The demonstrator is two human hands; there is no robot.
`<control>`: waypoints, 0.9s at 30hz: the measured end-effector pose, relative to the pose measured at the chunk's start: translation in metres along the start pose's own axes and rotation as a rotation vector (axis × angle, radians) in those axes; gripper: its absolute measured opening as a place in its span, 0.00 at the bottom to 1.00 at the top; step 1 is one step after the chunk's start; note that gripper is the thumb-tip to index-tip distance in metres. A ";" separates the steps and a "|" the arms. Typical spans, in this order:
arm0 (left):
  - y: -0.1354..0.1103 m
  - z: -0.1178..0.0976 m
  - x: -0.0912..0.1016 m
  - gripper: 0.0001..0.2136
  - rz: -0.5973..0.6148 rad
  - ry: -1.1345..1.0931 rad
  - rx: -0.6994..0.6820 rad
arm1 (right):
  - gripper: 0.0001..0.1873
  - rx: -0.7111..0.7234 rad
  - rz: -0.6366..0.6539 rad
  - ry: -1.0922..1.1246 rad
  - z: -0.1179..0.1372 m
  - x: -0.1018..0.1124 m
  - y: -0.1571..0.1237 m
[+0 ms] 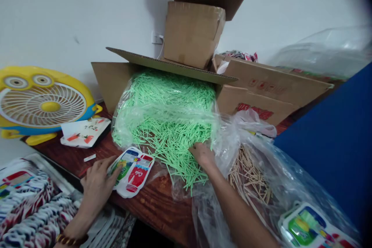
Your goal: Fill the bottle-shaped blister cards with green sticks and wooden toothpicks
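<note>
My left hand has its thumb and fingers closed on the edge of a flat bottle-shaped packet. One half is green and blue with fruit; the other is red and reads "Cola". My right hand reaches into a heap of thin green sticks, its fingers curled among them, partly hidden. The sticks spill from a clear plastic bag inside an open cardboard box lying on its side. Right of that wrist, brown sticks lie in clear plastic.
A yellow fan stands left, near a printed pouch. Bundled packets fill the lower left. Cardboard boxes stack behind; another open box sits right. More packets lie lower right, below a blue panel.
</note>
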State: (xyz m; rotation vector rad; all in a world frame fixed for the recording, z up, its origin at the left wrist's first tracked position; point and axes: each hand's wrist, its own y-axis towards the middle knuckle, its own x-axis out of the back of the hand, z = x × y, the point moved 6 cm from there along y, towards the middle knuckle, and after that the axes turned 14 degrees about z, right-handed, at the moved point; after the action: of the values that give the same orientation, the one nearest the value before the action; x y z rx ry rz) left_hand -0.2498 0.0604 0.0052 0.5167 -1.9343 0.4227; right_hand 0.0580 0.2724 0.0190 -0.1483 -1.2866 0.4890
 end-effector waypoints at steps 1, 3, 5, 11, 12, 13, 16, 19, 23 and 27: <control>0.002 -0.003 0.001 0.20 0.000 0.013 0.011 | 0.17 -0.025 0.012 -0.004 0.002 -0.002 0.002; 0.006 -0.008 0.001 0.21 0.006 0.050 0.025 | 0.19 -0.058 0.030 -0.011 0.007 -0.006 0.006; 0.008 -0.011 -0.002 0.22 0.022 0.073 0.033 | 0.20 -0.076 0.043 -0.019 0.010 -0.009 0.010; 0.014 -0.006 -0.007 0.23 0.075 0.064 0.053 | 0.20 -0.104 0.050 -0.055 0.019 -0.017 0.014; 0.015 -0.007 -0.007 0.23 0.068 0.063 0.042 | 0.21 -0.106 0.033 -0.061 0.020 -0.018 0.012; 0.017 -0.007 -0.006 0.22 0.059 0.062 0.029 | 0.22 -0.106 0.014 -0.064 0.022 -0.018 0.011; 0.021 -0.010 -0.006 0.22 0.052 0.072 0.000 | 0.20 -0.085 -0.028 -0.058 0.025 -0.021 0.007; 0.023 -0.012 -0.009 0.22 0.066 0.066 -0.003 | 0.17 -0.049 -0.047 -0.028 0.024 -0.025 0.006; 0.018 -0.019 -0.004 0.20 0.010 0.052 -0.027 | 0.13 0.023 -0.055 0.085 0.016 -0.026 0.011; 0.015 -0.023 0.001 0.20 -0.011 0.047 -0.052 | 0.12 0.116 -0.032 0.314 0.003 -0.023 0.016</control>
State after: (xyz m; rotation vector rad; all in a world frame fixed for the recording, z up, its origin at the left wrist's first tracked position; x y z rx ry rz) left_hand -0.2405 0.0851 0.0144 0.4796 -1.8908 0.3733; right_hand 0.0466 0.2761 -0.0058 -0.1019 -0.9497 0.4900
